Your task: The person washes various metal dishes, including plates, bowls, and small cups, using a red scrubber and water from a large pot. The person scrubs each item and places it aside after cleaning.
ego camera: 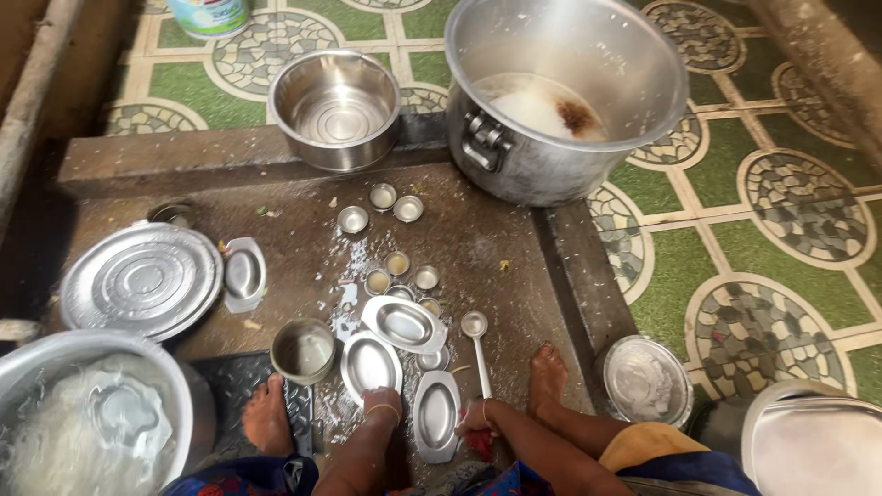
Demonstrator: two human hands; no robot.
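Observation:
My left hand (pixel 382 402) grips the near rim of an oval steel plate (pixel 368 360) lying on the wet stone floor. My right hand (pixel 475 419) is closed at the end of the handle of a long steel spoon (pixel 475 324), whose bowl points away from me. A second oval plate (pixel 435 413) lies between my hands, and a third (pixel 404 322) rests just beyond. A steel cup (pixel 303 350) stands left of my left hand. Several tiny steel bowls (pixel 397 264) are scattered further out. My bare feet (pixel 268 413) (pixel 548 372) flank the plates.
A big aluminium pot (pixel 588 138) with white and brown residue and a steel bowl (pixel 336 108) stand at the back. A round lid (pixel 140 279) and an oval plate (pixel 244 273) lie left. A basin of soapy water (pixel 37 367) is near left. A small lid (pixel 647 379) lies right.

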